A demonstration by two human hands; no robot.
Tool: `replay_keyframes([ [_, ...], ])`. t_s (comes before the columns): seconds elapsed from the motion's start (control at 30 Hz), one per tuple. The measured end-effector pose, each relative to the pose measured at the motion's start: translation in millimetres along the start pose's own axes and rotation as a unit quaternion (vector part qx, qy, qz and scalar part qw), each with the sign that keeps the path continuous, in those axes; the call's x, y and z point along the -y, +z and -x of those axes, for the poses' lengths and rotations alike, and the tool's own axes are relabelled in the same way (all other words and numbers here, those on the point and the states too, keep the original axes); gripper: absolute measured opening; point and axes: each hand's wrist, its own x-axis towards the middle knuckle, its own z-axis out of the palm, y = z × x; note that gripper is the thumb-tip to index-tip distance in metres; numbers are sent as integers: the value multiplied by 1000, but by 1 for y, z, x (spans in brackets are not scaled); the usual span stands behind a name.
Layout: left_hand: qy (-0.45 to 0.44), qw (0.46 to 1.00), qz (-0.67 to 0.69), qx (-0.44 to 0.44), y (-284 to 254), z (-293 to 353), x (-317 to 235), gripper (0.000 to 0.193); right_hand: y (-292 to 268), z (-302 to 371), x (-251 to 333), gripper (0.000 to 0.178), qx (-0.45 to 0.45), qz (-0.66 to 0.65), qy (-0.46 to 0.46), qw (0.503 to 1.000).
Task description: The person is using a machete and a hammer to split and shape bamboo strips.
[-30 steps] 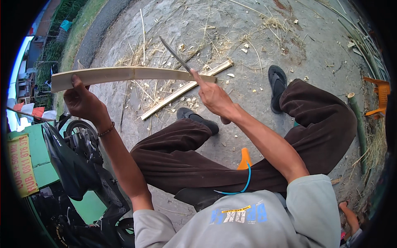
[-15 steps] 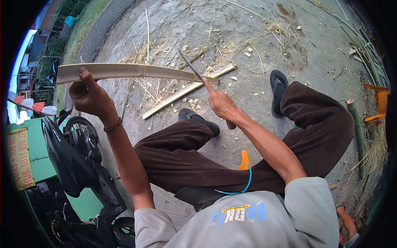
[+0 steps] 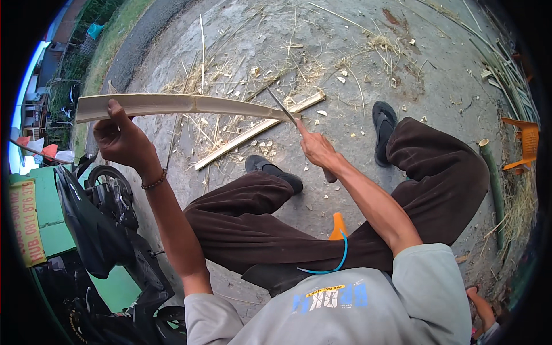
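A long split bamboo strip (image 3: 190, 104) stretches out level in front of me, its pale inner side showing. My left hand (image 3: 127, 138) is closed on its left end, thumb along the near face. In my right hand (image 3: 319, 150) is a knife (image 3: 280, 103), index finger laid along it and the handle's end showing below the palm. The knife's dark blade crosses the strip's far right end and seems to touch it. Below, another bamboo strip (image 3: 253, 134) lies slantwise on the ground.
Bamboo shavings and chips (image 3: 261, 145) litter the concrete. A motorbike (image 3: 109, 230) stands at my left. Green bamboo poles (image 3: 512, 86) lie at far right, near an orange plastic chair (image 3: 523, 144). Another person's arm (image 3: 482, 307) shows at lower right.
My right hand and the knife have shifted slightly right and down toward the strip's end. My left hand keeps its hold, and the strip has dipped a little.
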Motion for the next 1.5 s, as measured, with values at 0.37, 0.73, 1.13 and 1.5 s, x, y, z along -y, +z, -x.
replay_keyframes([
  [0.37, -6, 1000, 15, 5, -3, 2, -4, 35, 21, 7, -34, 78, -7, 101, -6, 995],
  [0.73, -17, 1000, -1, 7, -7, -6, 0, 35, 8, 9, 18, 76, -25, 65, -75, 995],
  [1.13, -14, 997, 78, 9, 11, 7, -20, 32, 26, 12, -48, 74, 24, -70, 72, 995],
  [1.5, -21, 990, 141, 22, 19, 6, -13, 33, 35, 28, -97, 76, 45, 92, 72, 992],
])
